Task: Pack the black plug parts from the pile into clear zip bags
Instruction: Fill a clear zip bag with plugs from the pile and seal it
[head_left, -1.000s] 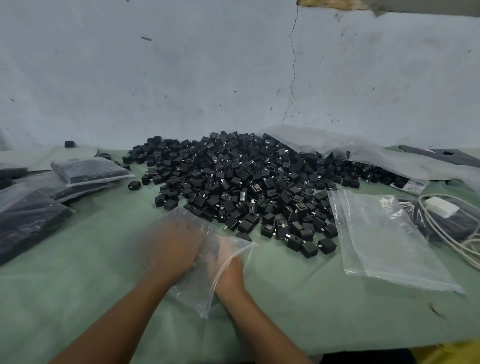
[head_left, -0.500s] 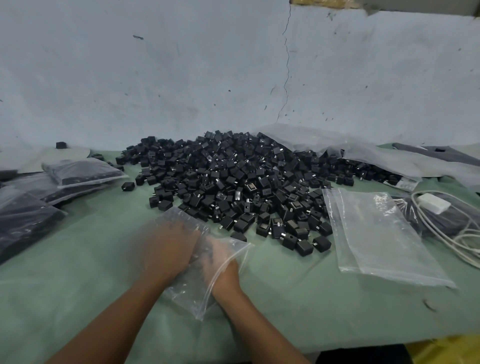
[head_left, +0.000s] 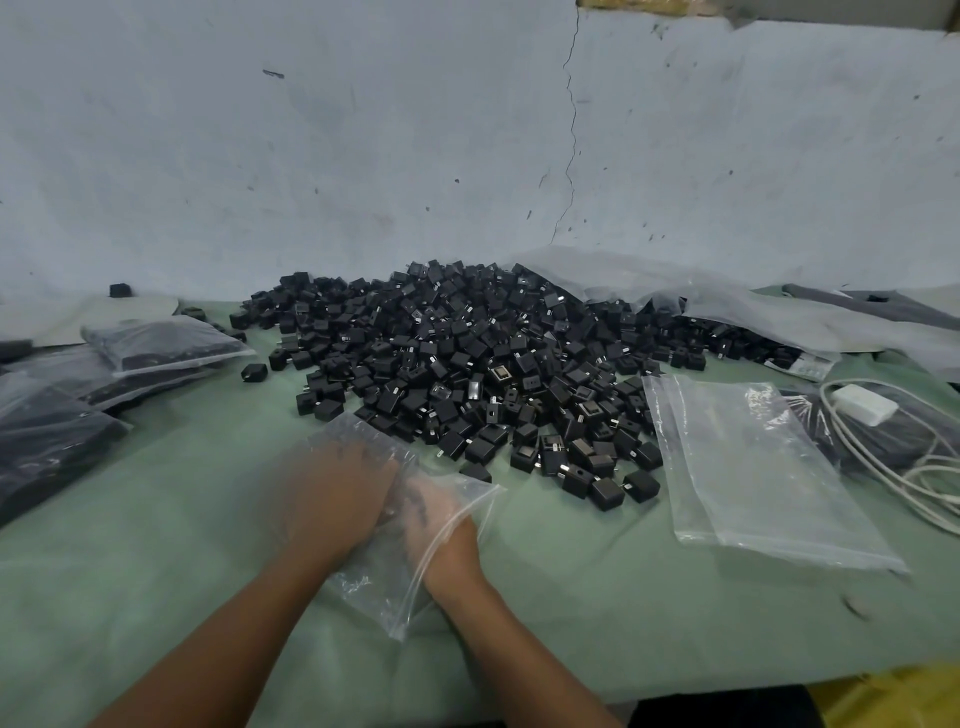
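A big pile of black plug parts (head_left: 467, 364) lies on the green table cover (head_left: 571, 597), in the middle and towards the wall. In front of it, a clear zip bag (head_left: 379, 587) is held between both hands. My left hand (head_left: 332, 493) grips the bag's upper part, and hazy plastic lies over its fingers. My right hand (head_left: 447, 540) reaches in past the bag's zip rim. Its fingers show only as a blur through the plastic. I see no plug parts inside this bag.
A stack of empty clear bags (head_left: 753, 467) lies to the right of the pile. Filled bags (head_left: 156, 343) sit at the left edge. A white charger with cables (head_left: 865, 405) is at the far right. A large crumpled plastic sack (head_left: 727, 306) spills parts at the back right.
Both hands and the bag stay in almost the same spot. Only the camera view has shifted slightly.
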